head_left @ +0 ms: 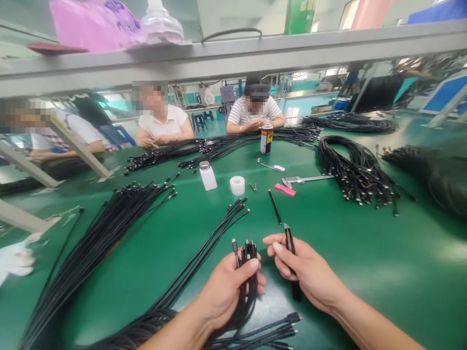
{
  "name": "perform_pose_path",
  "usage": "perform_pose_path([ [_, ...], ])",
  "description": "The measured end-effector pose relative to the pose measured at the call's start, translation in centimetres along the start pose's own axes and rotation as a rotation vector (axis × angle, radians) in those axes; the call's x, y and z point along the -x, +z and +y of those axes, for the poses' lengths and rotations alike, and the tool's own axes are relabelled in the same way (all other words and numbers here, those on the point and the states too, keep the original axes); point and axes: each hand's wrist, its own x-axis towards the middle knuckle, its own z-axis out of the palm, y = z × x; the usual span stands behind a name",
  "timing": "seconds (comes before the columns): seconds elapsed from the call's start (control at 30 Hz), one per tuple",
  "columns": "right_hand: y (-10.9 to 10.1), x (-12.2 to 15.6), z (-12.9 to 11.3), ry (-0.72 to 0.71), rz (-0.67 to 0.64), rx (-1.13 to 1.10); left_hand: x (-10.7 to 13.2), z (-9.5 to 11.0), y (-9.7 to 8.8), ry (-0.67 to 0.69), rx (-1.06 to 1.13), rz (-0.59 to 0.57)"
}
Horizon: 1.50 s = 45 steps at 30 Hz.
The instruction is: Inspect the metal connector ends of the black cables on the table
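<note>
Both forearms reach in from the bottom edge of the view and angle inward, bringing the hands near each other above the bench without touching. The left hand (226, 291) is curled into a loose fist around a tight bundle of thin black cables (248, 287), its thumb pressed across the front and the small connector ends standing just above it. The right hand (306, 274) is half closed, with thumb and fingers pinching a slim black tool with a metal tip (291, 248), held almost upright; the tool is too blurred to name more exactly.

Below the left wrist, more black cables with metal connectors (280, 330) lie on the green work bench (386, 272). A long fan of black cables (105, 238) spreads to the left. Ahead sit a thin black stick (275, 206), a white plastic bottle with a metal cap (207, 176), a roll of white tape (237, 185), a pink-handled tool (285, 189) and a steel caliper (308, 179). A blue-and-yellow aerosol can (266, 138) stands beyond them, beside looped coils of black cable (353, 170). Across the bench, a co-worker in a white shirt (162, 121) and another in a striped shirt (254, 109) sit with their hands together.
</note>
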Motion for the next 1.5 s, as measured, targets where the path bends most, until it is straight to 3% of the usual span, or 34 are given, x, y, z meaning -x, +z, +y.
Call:
perform_pose_path([
  [0.27, 1.0, 0.9, -0.6, -0.003, -0.175, 0.087, 0.8, -0.1, 1.3, 0.077, -0.093, -0.074],
  [0.53, 1.1, 1.0, -0.9, 0.025, -0.175, 0.081, 0.9, -0.1, 1.6, 0.113, -0.118, -0.009],
  [1.0, 1.1, 1.0, -0.8, 0.011, -0.151, 0.037, 1.0, -0.1, 1.4, 0.109, -0.102, -0.011],
  [1.2, 1.6, 1.1, -0.5, 0.025, -0.245, -0.122, 1.1, -0.1, 1.3, 0.104, -0.133, -0.102],
  [1.37, 1.6, 1.2, -0.5, 0.024, -0.213, -0.069, 1.2, -0.2, 1.2, 0.101, -0.116, -0.131],
  [1.5, 1.3, 1.1, -0.8, 0.010, -0.126, 0.034, 0.9, 0.0, 1.1, 0.088, -0.053, -0.046],
])
